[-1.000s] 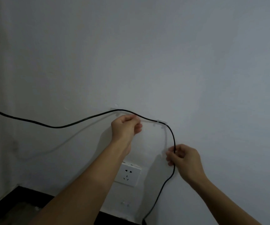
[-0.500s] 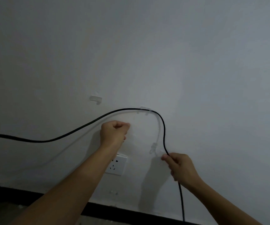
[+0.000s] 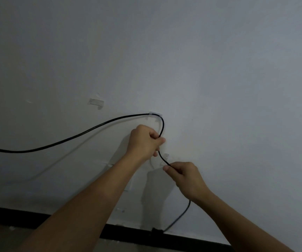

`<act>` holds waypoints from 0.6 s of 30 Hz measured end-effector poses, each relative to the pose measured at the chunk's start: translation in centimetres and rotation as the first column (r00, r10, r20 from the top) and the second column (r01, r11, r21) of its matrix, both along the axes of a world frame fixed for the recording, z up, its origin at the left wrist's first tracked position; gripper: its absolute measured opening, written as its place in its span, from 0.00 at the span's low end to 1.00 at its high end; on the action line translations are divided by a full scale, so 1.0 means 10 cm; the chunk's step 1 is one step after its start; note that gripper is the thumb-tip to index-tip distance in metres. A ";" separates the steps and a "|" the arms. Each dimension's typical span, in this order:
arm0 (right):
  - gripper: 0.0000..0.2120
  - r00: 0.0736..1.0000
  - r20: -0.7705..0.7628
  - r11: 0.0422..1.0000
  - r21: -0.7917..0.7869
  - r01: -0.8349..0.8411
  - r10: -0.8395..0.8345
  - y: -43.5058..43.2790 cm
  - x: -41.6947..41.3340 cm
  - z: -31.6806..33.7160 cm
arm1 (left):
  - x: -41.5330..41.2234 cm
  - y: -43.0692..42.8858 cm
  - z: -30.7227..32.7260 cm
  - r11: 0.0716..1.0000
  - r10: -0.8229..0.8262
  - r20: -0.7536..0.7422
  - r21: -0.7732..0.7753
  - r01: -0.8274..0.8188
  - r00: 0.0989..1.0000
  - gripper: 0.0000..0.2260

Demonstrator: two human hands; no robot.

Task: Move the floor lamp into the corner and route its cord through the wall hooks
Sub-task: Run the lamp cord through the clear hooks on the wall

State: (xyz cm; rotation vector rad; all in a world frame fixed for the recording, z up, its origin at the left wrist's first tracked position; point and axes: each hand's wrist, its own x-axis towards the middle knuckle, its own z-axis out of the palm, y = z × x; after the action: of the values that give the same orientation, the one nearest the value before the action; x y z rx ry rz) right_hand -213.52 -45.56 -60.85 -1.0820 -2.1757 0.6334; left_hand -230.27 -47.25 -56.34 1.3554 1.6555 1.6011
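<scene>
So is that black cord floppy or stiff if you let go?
Probably floppy: the cord sags left of the hook. It bends sharply between the left hand and right hand, so it would likely droop if released.

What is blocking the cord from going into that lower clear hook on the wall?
Nothing visible. The cord runs right beside the lower hook, stretched between the left hand and right hand.

The plain white wall (image 3: 219, 88) carries three clear plastic hooks. The middle hook (image 3: 154, 114) holds the thin black cord (image 3: 73, 138); the bare hook (image 3: 96, 102) sits up-left of it, and a third hook (image 3: 166, 157) below.
</scene>
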 end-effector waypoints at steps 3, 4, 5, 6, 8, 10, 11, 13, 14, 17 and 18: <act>0.17 0.975 -0.207 0.988 -0.148 0.051 -0.081 0.04 0.07 -0.02 | -0.03 0.01 -0.04 0.999 0.010 0.061 0.032 -0.012 0.998 0.05; 0.16 0.968 -0.221 0.983 -0.165 0.085 -0.121 0.05 0.08 -0.04 | -0.02 0.02 -0.05 0.999 0.016 0.053 0.044 -0.018 0.998 0.06; 0.15 0.965 -0.210 0.978 -0.171 0.121 -0.156 0.07 0.07 -0.06 | 0.00 0.03 -0.06 0.998 0.028 0.030 0.056 -0.029 0.999 0.07; 0.16 0.965 -0.184 0.973 -0.174 0.152 -0.184 0.09 0.05 -0.09 | 0.02 0.04 -0.07 0.997 0.044 -0.003 0.069 -0.044 0.999 0.06; 0.17 0.965 -0.142 0.964 -0.185 0.192 -0.219 0.11 -0.03 -0.13 | 0.06 0.06 -0.09 0.992 0.077 -0.066 0.100 -0.070 0.995 0.05; 0.17 0.964 -0.125 0.962 -0.174 0.211 -0.234 0.12 -0.10 -0.17 | 0.06 0.07 -0.11 0.987 0.110 -0.134 0.130 -0.093 0.985 0.06; 0.17 0.963 -0.123 0.963 -0.152 0.222 -0.241 0.12 -0.12 -0.18 | 0.06 0.08 -0.12 0.984 0.129 -0.169 0.143 -0.105 0.977 0.06; 0.17 0.956 -0.143 0.965 -0.095 0.244 -0.256 0.13 -0.12 -0.20 | 0.06 0.08 -0.13 0.980 0.150 -0.191 0.162 -0.120 0.970 0.07; 0.17 0.952 -0.159 0.964 -0.073 0.254 -0.263 0.13 -0.11 -0.21 | 0.06 0.08 -0.12 0.978 0.154 -0.176 0.168 -0.125 0.972 0.06; 0.17 0.942 -0.195 0.962 -0.054 0.267 -0.272 0.14 -0.10 -0.24 | 0.08 0.09 -0.10 0.975 0.148 -0.087 0.180 -0.130 0.985 0.05; 0.17 0.944 -0.189 0.962 -0.056 0.266 -0.272 0.13 -0.10 -0.26 | 0.10 0.09 -0.09 0.975 0.136 -0.058 0.186 -0.123 0.989 0.04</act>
State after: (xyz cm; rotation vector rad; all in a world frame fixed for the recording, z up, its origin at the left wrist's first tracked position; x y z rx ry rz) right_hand -214.56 -44.24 -63.41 -1.2504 -1.8157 0.6203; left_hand -229.27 -46.34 -57.25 1.4330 1.7043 1.8381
